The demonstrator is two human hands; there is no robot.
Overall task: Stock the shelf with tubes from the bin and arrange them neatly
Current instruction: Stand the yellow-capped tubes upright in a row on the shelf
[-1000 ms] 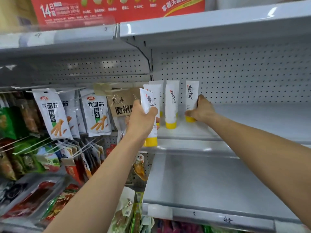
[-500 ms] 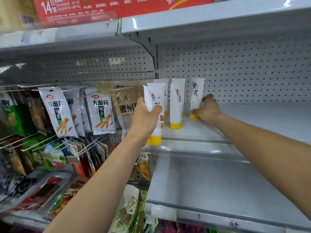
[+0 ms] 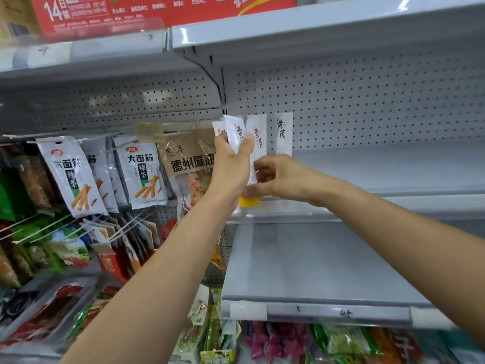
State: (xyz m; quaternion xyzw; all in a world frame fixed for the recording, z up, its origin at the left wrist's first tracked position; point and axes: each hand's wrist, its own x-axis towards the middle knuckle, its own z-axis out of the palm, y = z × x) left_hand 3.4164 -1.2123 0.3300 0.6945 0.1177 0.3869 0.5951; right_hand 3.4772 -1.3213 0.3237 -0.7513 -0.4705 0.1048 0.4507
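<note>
Several white tubes with black characters stand cap-down at the left end of the grey shelf (image 3: 380,166). My left hand (image 3: 231,166) grips one white tube (image 3: 236,131) round its middle and holds it slightly tilted in front of the row; its yellow cap (image 3: 249,202) shows below. My right hand (image 3: 283,179) has its fingers curled at the lower part of this tube, beside the middle standing tube (image 3: 259,137). The rightmost tube (image 3: 284,134) stands free. Another tube (image 3: 219,130) peeks out behind my left hand. No bin is in view.
Snack packets (image 3: 141,174) hang on pegs in the bay to the left. A bare grey shelf (image 3: 315,264) with a price rail lies below the tube shelf. Above runs another shelf edge (image 3: 315,30) with a red box (image 3: 157,9). Colourful packets fill the bottom.
My right hand let go of the rightmost tube and moved left to the lower end of the tube in my left hand. My left hand lifted that tube closer to the row.
</note>
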